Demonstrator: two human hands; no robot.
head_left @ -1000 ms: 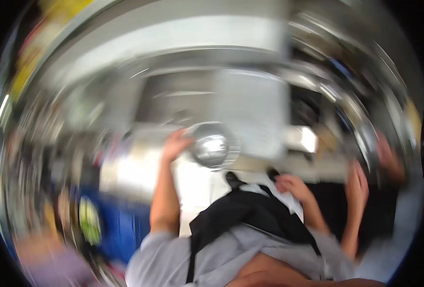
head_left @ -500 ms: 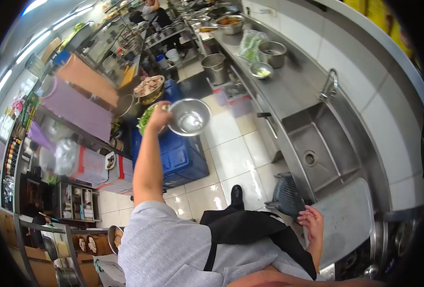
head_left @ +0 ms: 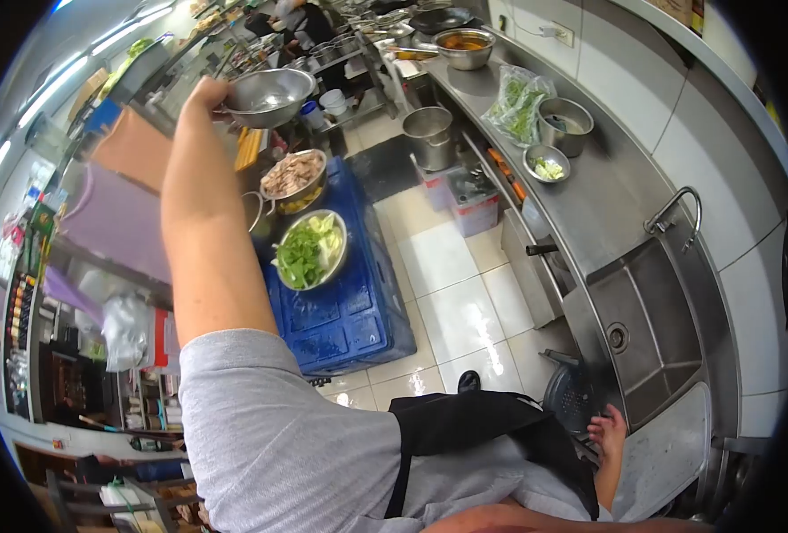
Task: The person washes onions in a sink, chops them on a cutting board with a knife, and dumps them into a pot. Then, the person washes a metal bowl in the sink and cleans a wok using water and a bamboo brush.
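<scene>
At the end of my outstretched arm, my left hand (head_left: 207, 96) grips the rim of a shiny steel bowl (head_left: 270, 96), raised at the upper left. Below that arm, a bowl of green leaves (head_left: 305, 256) and a pot of raw meat pieces (head_left: 292, 174) stand on a blue plastic crate (head_left: 349, 311). Low on the right, my right hand (head_left: 607, 433) hangs with loosely spread fingers and holds nothing. It is beside the dark perforated basket (head_left: 573, 396) and the sink counter's edge.
Along the right runs a steel counter (head_left: 629, 200) with a sink (head_left: 647, 329), a faucet (head_left: 678, 218), pots and a bag of greens (head_left: 520, 105). A tall pot (head_left: 428, 135) stands near the counter. A person (head_left: 303, 22) is in the background.
My left hand has carried the steel bowl up and to the left, uncovering the bowl of greens. My right hand has shifted slightly right and down. The view is sharp now, after early blur.
</scene>
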